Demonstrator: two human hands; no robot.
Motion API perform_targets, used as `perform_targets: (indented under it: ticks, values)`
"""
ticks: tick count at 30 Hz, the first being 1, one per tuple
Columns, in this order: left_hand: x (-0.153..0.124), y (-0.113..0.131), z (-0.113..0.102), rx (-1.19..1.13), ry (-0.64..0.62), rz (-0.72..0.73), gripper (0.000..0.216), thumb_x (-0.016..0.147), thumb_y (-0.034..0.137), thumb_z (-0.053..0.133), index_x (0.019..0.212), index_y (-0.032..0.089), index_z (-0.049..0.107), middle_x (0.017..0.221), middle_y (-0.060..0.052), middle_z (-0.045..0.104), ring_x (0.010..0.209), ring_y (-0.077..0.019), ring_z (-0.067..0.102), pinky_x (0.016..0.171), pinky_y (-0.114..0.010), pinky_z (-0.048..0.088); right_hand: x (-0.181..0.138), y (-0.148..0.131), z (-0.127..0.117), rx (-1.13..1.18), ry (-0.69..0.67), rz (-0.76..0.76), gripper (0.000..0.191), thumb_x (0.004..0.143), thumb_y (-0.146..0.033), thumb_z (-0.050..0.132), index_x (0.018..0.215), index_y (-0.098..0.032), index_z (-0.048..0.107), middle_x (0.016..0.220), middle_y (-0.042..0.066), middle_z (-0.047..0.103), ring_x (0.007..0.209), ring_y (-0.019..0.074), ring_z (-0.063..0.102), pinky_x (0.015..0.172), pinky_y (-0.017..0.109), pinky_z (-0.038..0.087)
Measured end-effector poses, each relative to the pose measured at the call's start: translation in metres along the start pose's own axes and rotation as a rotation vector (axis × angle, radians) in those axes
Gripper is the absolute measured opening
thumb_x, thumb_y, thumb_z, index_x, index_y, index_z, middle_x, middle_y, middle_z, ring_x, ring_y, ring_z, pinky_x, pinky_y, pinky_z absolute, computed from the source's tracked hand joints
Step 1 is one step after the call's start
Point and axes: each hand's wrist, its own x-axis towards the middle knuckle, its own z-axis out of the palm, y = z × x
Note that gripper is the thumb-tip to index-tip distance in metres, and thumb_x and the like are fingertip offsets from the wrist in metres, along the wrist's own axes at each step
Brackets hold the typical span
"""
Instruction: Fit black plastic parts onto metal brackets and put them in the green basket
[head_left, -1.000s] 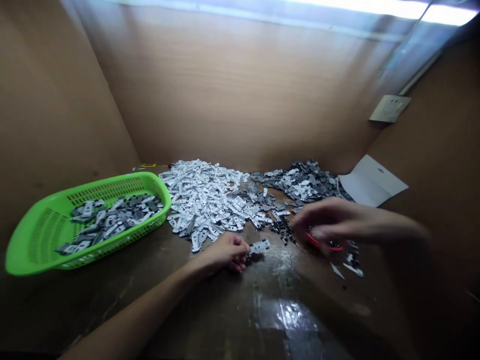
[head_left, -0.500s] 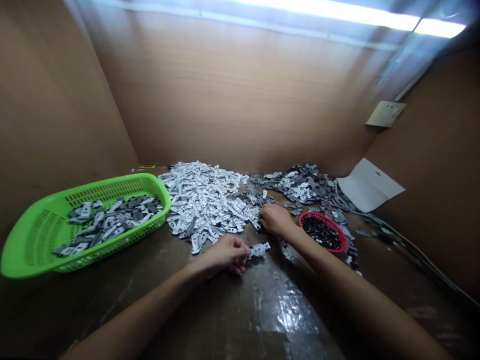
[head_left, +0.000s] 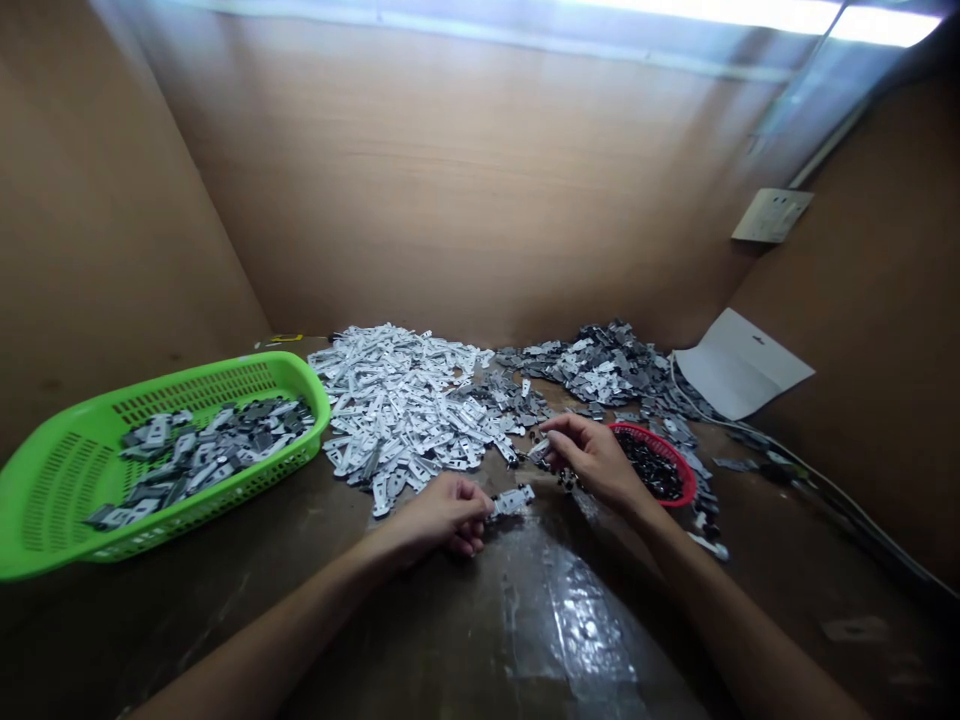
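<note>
Silvery metal fills most of the scene, and the big pile of pale metal plates (head_left: 405, 405) at the middle of the table (head_left: 540, 620) serves as the landmark. Just in front of that pile's near edge, the left hand (head_left: 442, 515) lies knuckles-up on the table, its fingers pinched on a small metal plate (head_left: 513, 500) that rests on the table surface and juts out toward the right. Right of the pile's near corner, the right hand (head_left: 596, 460) is raised slightly above the table, thumb and forefinger closed on a second small plate (head_left: 538, 450); the two held pieces are near each other but apart. Beyond the right hand, farther right of the pile, a red dish (head_left: 679, 470) holds small dark parts. Behind that dish, and to the right of the pale pile, lies a darker grey heap of plates (head_left: 607, 365). Left of the pile stands a green plastic basket (head_left: 67, 470) with grey and pale plates inside. Brown board walls enclose the table on three sides.
</note>
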Motion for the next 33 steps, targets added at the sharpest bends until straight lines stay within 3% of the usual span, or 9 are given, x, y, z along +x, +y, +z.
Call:
perform_targets:
  ticks: [4,8,12,17,33]
  values:
    - [0.001,0.001,0.0,0.003,-0.001,-0.003,0.031,0.071,0.039,0.06,0.082,0.011,0.053,0.061,-0.001,0.053,0.054,-0.0126,0.058,0.045,-0.018,0.043,-0.004,-0.004,0.001,0.285,-0.008,0.105,0.047,0.078,-0.046,0.053,0.112,-0.014,0.047,0.092,0.008,0.059,0.078,0.01,0.058,0.07,0.021,0.048]
    - [0.0,0.004,0.001,0.01,-0.001,-0.023,0.031,0.072,0.038,0.06,0.082,0.011,0.052,0.061,-0.001,0.052,0.053,-0.0123,0.057,0.044,-0.017,0.042,-0.01,-0.018,0.001,0.208,-0.031,0.038,0.037,0.072,-0.042,0.061,0.091,-0.01,0.059,0.089,0.007,0.059,0.073,0.0059,0.052,0.065,0.015,0.044]
    - [0.0,0.004,0.002,0.01,0.003,-0.019,0.031,0.073,0.039,0.059,0.082,0.01,0.052,0.061,-0.001,0.053,0.053,-0.0119,0.057,0.044,-0.016,0.042,-0.015,-0.019,0.012,0.248,-0.076,0.107,0.038,0.071,-0.041,0.062,0.096,-0.012,0.059,0.08,0.004,0.057,0.062,0.0043,0.048,0.057,0.015,0.041]
    - [0.0,0.003,0.002,0.004,0.01,-0.019,0.03,0.074,0.039,0.058,0.082,0.01,0.052,0.061,-0.001,0.052,0.054,-0.012,0.058,0.045,-0.016,0.042,-0.017,-0.014,0.029,0.19,-0.044,0.191,0.032,0.07,-0.039,0.062,0.085,-0.01,0.057,0.07,0.003,0.054,0.055,0.004,0.047,0.051,0.015,0.038]
    - [0.0,0.003,0.002,0.02,0.013,-0.01,0.03,0.074,0.039,0.059,0.079,0.011,0.052,0.061,-0.001,0.053,0.053,-0.0122,0.057,0.046,-0.018,0.043,-0.019,-0.009,0.036,-0.027,-0.035,0.164,0.021,0.07,-0.031,0.058,0.079,-0.013,0.061,0.074,0.001,0.059,0.061,0.0028,0.049,0.053,0.011,0.036]
